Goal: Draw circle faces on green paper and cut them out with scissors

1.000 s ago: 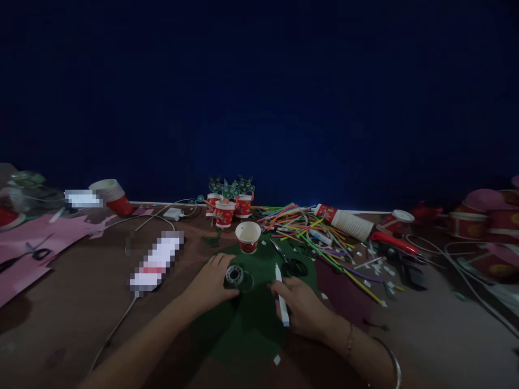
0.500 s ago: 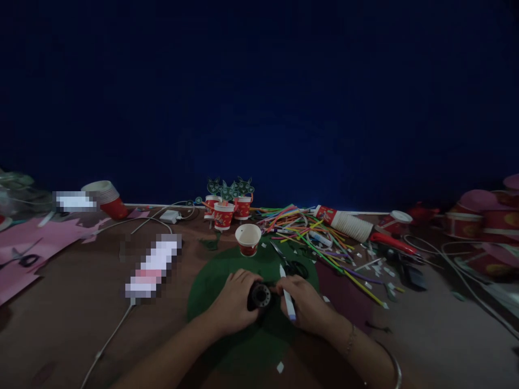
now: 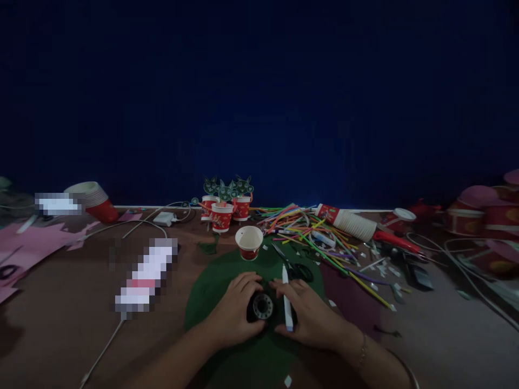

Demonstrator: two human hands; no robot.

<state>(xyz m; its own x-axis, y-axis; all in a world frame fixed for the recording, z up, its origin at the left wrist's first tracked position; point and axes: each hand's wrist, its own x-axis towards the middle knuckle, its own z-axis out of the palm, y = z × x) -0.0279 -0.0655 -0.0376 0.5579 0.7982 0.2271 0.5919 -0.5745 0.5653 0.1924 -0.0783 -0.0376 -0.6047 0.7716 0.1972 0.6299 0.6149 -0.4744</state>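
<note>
A round dark tape roll (image 3: 261,307) lies flat on a green paper sheet (image 3: 211,286) in front of me. My left hand (image 3: 235,308) curls round the roll's left side and presses it down. A white pen (image 3: 286,299) is held in my right hand (image 3: 308,313), whose fingertips also touch the roll's right side. Just beyond my hands stands a single red paper cup (image 3: 248,242) with a white inside, and black-handled scissors (image 3: 295,266) lie to its right.
Three decorated red cups (image 3: 225,208) stand at the back. A heap of coloured straws (image 3: 308,229), a lying stack of cups (image 3: 348,220) and paper scraps fill the right. Cables, a white charger (image 3: 164,218) and pink paper (image 3: 28,246) lie left. The scene is very dark.
Both hands pulled the tape roll a little toward me on the green sheet and now close in on it from both sides. The pen stays in my right hand.
</note>
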